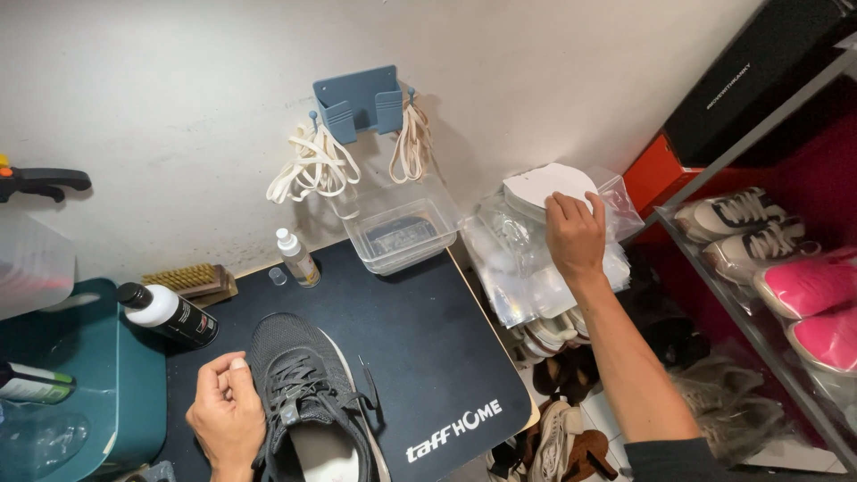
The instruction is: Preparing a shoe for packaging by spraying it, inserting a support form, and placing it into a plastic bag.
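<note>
A dark grey knit sneaker (308, 384) with black laces lies on a black mat (428, 348), toe pointing away from me. My left hand (225, 412) rests against the shoe's left side, fingers curled, gripping nothing that I can see. My right hand (576, 234) reaches out to the right and presses on a white insole-shaped sheet (546, 186) on top of a stack of clear plastic bags (527, 268) beside the table. Thin black tweezers (370, 386) lie on the mat just right of the shoe.
A clear plastic tub (400, 230) stands at the mat's far edge, with a small spray bottle (297, 257), a white-and-black bottle (170, 314) and a brush (187, 280) to its left. White laces (312, 165) hang from a blue wall holder (357, 103). A shoe rack (777, 259) stands right.
</note>
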